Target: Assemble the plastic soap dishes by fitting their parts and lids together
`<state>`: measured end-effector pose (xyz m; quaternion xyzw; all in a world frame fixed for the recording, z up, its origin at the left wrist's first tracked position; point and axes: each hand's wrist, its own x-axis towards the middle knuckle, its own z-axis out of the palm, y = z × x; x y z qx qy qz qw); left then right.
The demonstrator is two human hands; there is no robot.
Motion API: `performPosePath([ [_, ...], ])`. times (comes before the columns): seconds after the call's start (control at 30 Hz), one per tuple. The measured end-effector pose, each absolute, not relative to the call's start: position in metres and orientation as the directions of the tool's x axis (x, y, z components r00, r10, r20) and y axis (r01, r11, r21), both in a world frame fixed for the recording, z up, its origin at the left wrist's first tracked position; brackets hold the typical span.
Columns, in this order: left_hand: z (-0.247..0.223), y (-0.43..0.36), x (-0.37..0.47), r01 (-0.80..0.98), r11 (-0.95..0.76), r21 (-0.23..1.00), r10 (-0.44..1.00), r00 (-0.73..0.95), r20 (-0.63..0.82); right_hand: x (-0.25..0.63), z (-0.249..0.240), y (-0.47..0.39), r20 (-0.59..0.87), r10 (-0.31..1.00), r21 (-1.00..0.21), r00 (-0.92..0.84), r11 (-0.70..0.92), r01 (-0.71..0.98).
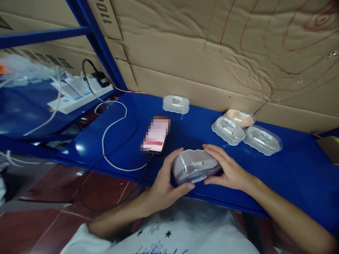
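Note:
A clear plastic case (194,165) with a grey inside is held between both hands above the front edge of the blue table. My left hand (168,187) grips its left end, thumb at the near side. At its right end, my right hand (227,169) has fingers over the far edge and thumb below. Two similar grey cases (229,130) (262,140) and a peach one (239,117) sit together at the right. Another clear case (176,103) rests by the cardboard. A phone (156,135) with a lit, pixelated screen lies left of the held case.
The blue table (299,176) is backed by a cardboard wall (185,46). A white cable (103,135) and a black one loop left of the phone. A white power strip (79,100) with plugs stands on the left shelf beside a blue metal post (102,42).

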<state>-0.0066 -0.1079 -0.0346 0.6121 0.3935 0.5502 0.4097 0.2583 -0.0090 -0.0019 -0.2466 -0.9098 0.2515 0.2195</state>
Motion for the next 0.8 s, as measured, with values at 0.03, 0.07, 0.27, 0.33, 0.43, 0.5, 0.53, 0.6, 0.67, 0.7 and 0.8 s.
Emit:
performPosePath([
  [0.03,-0.035,-0.108,-0.006,0.022,-0.348,0.937,0.935,0.088,0.345,0.259,-0.002,-0.009,0.282,0.546,-0.555,-0.789,0.764,0.33],
  [0.07,-0.035,-0.107,-0.006,0.011,-0.341,0.94,0.936,0.092,0.339,0.259,-0.001,-0.008,0.288,0.535,-0.548,-0.794,0.772,0.322],
  [0.27,-0.034,-0.106,-0.008,-0.067,-0.294,0.954,0.947,0.119,0.3,0.261,-0.002,-0.006,0.269,0.535,-0.585,-0.801,0.751,0.306],
  [0.33,-0.034,-0.104,-0.007,-0.1,-0.286,0.953,0.945,0.135,0.298,0.26,-0.003,-0.006,0.268,0.538,-0.616,-0.799,0.733,0.287],
  [0.43,-0.034,-0.103,-0.006,-0.166,-0.267,0.949,0.947,0.139,0.291,0.257,-0.003,-0.008,0.278,0.541,-0.629,-0.794,0.727,0.275],
  [0.5,-0.034,-0.102,-0.006,-0.204,-0.247,0.947,0.952,0.134,0.277,0.255,-0.003,-0.01,0.322,0.552,-0.599,-0.769,0.748,0.287],
  [0.53,-0.033,-0.101,-0.006,-0.227,-0.233,0.946,0.954,0.138,0.268,0.255,-0.002,-0.011,0.355,0.559,-0.577,-0.749,0.762,0.295],
  [0.6,-0.032,-0.1,-0.007,-0.274,-0.182,0.944,0.956,0.174,0.235,0.253,-0.002,-0.012,0.386,0.556,-0.546,-0.737,0.781,0.303],
  [0.67,-0.029,-0.098,-0.008,-0.313,-0.104,0.944,0.956,0.229,0.181,0.253,-0.001,-0.011,0.338,0.53,-0.545,-0.778,0.784,0.297],
  [0.7,-0.028,-0.097,-0.008,-0.325,-0.068,0.943,0.957,0.247,0.154,0.254,0.0,-0.01,0.301,0.511,-0.547,-0.805,0.784,0.293],
  [0.8,-0.026,-0.095,-0.008,-0.334,-0.018,0.942,0.963,0.247,0.106,0.254,0.001,-0.007,0.234,0.489,-0.535,-0.84,0.786,0.308],
])
